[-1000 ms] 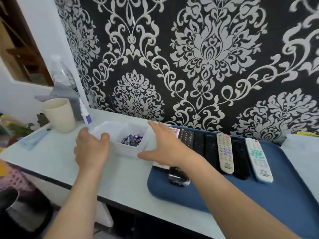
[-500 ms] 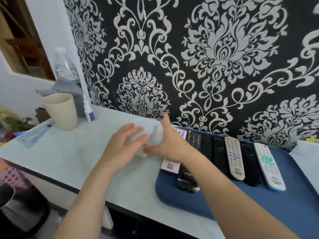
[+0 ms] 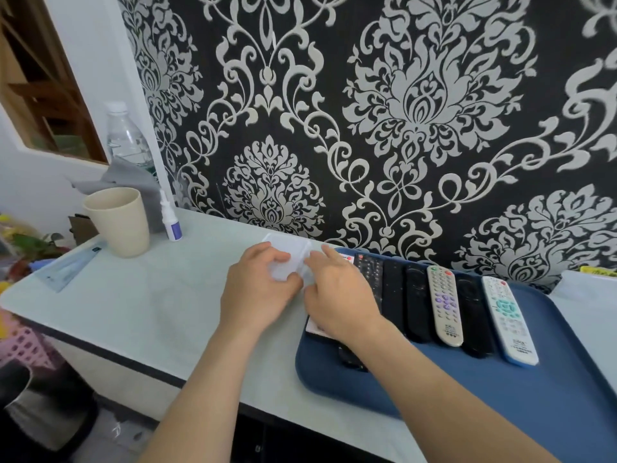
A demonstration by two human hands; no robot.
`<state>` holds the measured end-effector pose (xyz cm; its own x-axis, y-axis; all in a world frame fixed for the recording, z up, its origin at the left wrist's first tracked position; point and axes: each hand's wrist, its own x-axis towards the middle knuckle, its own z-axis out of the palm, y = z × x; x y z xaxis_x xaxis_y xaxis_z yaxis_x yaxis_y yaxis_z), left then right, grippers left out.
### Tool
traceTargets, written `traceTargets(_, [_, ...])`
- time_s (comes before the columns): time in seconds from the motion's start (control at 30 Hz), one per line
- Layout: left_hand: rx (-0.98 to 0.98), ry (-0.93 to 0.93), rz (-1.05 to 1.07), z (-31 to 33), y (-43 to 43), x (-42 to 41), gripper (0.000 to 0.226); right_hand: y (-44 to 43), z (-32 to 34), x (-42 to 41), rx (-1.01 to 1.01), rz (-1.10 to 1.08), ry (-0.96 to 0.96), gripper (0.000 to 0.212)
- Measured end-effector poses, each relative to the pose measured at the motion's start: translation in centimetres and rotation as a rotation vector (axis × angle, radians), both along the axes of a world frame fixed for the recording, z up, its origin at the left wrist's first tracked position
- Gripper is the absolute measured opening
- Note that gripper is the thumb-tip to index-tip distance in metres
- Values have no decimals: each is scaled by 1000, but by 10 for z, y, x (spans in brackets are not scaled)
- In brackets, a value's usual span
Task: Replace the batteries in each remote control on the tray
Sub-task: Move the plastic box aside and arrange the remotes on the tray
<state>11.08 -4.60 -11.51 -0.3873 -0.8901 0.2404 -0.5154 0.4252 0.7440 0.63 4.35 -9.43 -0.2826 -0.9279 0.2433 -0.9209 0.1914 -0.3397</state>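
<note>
The clear plastic box (image 3: 287, 262) is mostly covered by both hands, so I cannot make out what is inside it, or whether it rests on the worktop (image 3: 150, 305) or is raised just off it. It sits near the worktop's back edge, just off the far left corner of the blue tray (image 3: 500, 406). The right wrist hides most of a white remote (image 3: 315, 326) at the tray's left edge. It also hides part of a dark remote (image 3: 350, 360) at the tray's near left corner. The tray's right side is cut off by the frame. The left hand (image 3: 257, 295) grips the box from the left, fingers curled over its top and thumb on the near side. The right hand (image 3: 337, 295) holds the box's right side in a narrow pinch, forefinger along the top edge and thumb near the left thumb. Beyond the right hand a row of remotes lies side by side along the tray's back edge: black remotes (image 3: 417, 305), a beige remote (image 3: 445, 305) and a white-and-teal remote (image 3: 509, 324). At the worktop's far left corner stand a cream cup (image 3: 117, 222), a small spray bottle (image 3: 170, 218) and a water bottle (image 3: 127, 138). A flat packet (image 3: 66, 269) lies near the left edge. The worktop is pale with a dark front band, and black-and-silver damask wallpaper (image 3: 417, 111) rises behind it. A pink basket (image 3: 20, 342) shows below on the left.
</note>
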Motion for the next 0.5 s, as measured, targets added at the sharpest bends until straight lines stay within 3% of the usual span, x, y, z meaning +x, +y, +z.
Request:
traceTargets(0.13, [-188,-196,69,1,4,-6,32,-7,3,-5,48,65,25,42])
traceTargets(0.3, [-439,-132,24,-3,10,-11,22,-16,9,-11,178,51,115,37])
traceTargets(0.4, [-404,-150,0,-5,13,-9,18,-18,18,-12,267,55,134,39])
traceTargets(0.5, [-274,-175,-4,-6,13,-10,17,-2,21,-15,334,94,-18,54])
